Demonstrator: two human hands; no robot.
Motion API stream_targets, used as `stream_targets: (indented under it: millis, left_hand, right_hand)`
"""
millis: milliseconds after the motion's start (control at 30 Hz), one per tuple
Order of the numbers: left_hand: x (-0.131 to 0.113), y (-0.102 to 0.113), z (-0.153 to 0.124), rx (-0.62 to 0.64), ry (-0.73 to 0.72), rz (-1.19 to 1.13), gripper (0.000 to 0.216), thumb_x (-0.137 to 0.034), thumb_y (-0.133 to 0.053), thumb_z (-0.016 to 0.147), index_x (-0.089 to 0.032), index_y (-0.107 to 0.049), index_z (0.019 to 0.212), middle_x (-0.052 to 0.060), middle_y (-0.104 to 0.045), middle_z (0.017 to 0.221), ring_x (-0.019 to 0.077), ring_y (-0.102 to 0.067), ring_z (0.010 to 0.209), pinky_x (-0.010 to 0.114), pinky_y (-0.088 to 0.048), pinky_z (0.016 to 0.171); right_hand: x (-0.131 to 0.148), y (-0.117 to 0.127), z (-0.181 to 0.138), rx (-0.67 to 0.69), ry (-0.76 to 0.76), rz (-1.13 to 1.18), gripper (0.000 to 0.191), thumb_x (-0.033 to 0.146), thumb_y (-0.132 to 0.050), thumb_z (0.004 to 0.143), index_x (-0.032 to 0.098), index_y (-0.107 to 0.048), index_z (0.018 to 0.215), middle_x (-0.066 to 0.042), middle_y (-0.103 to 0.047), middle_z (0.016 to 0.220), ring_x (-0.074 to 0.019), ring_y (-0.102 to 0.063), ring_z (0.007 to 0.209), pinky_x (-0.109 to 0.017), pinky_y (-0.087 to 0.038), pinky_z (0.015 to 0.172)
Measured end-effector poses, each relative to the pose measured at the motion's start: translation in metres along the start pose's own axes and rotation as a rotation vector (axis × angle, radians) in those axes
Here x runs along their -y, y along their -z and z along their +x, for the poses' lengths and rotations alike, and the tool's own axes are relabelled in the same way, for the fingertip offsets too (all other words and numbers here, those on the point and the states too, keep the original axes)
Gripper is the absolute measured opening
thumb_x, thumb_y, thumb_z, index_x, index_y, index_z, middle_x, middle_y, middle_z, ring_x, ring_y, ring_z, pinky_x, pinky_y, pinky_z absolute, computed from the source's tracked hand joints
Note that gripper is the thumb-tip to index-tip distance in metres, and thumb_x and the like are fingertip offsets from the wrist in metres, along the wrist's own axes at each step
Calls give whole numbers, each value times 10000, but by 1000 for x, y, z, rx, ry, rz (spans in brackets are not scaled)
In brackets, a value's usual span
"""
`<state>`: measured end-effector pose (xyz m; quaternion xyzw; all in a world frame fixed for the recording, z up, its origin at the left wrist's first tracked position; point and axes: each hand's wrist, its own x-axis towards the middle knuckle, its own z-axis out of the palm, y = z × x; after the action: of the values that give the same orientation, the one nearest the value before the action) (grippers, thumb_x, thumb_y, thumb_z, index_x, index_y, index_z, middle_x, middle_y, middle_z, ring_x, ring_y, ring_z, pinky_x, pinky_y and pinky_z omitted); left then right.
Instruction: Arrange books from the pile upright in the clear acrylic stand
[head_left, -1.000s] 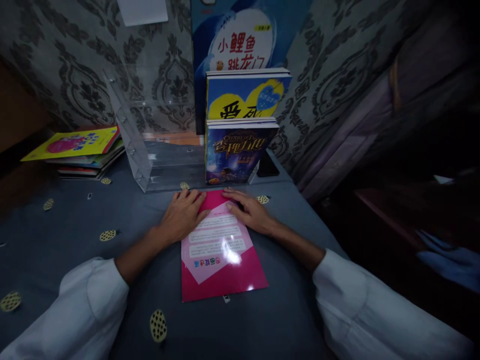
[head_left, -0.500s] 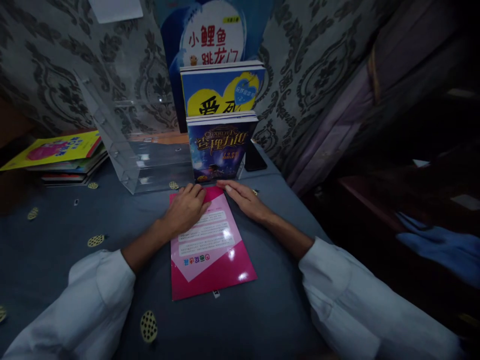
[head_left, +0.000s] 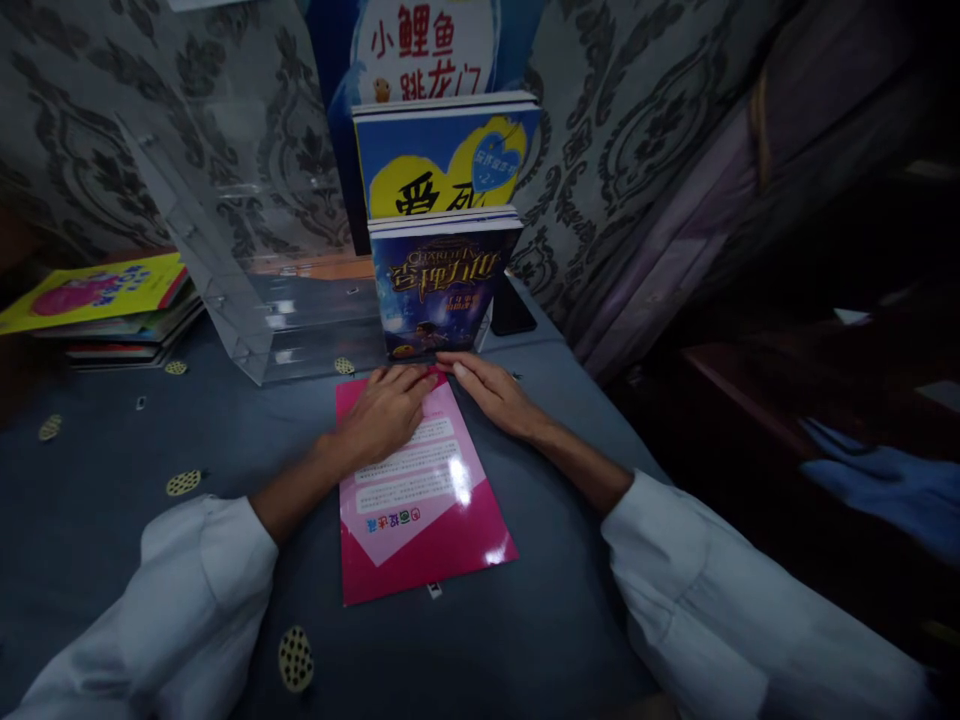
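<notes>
A glossy pink book [head_left: 420, 560] lies flat on the cloth-covered table, its printed text upside down to me. My left hand [head_left: 386, 410] rests on its far part, fingers stretched toward the top right corner. At that same corner, the fingertips of my right hand [head_left: 495, 395] touch the book's edge, with the fingers extended and side by side. Just beyond my hands, a dark blue book [head_left: 442, 290] stands in a clear acrylic rack [head_left: 247, 350]. Behind it are a blue and yellow book [head_left: 427, 165] and a taller blue book [head_left: 427, 40].
At the left lies a stack of books [head_left: 135, 320] with a yellow one on top. A black phone [head_left: 513, 308] lies right of the rack. Patterned wallpaper [head_left: 622, 130] and a curtain [head_left: 697, 210] rise behind. Past the table's right edge hangs or lies blue cloth [head_left: 885, 490].
My left hand has slid slightly right across the pink book, closer to my right hand. The view has shifted a little. The books and the rack stand as before.
</notes>
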<state>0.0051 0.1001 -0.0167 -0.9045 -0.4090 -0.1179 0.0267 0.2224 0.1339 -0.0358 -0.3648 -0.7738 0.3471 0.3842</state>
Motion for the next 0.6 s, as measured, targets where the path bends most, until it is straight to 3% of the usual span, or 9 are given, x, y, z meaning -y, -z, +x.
stream_targets:
  millis: [367, 600]
  left_hand:
    - [-11, 6, 4, 77, -24, -16, 443, -86, -406, 1003, -204, -576, 1395, 97, -617, 1390, 254, -558, 1243, 445, -418, 1038]
    - [-8, 3, -1, 9, -66, -138, 326, -245, -425, 1054, -198, -640, 1295, 87, -643, 1337, 255, -521, 1295, 459, -383, 1090]
  right_hand:
    - [1, -1, -1, -5, 88, -89, 424, 452, -399, 1060, 245, -688, 1291, -89, -716, 1297, -238, -641, 1256, -471, -489, 1111]
    - [3, -4, -6, 68, 186, -223, 409, 391, -386, 1064, 248, -674, 1317, -96, -713, 1315, -247, -646, 1263, -505, -498, 1114]
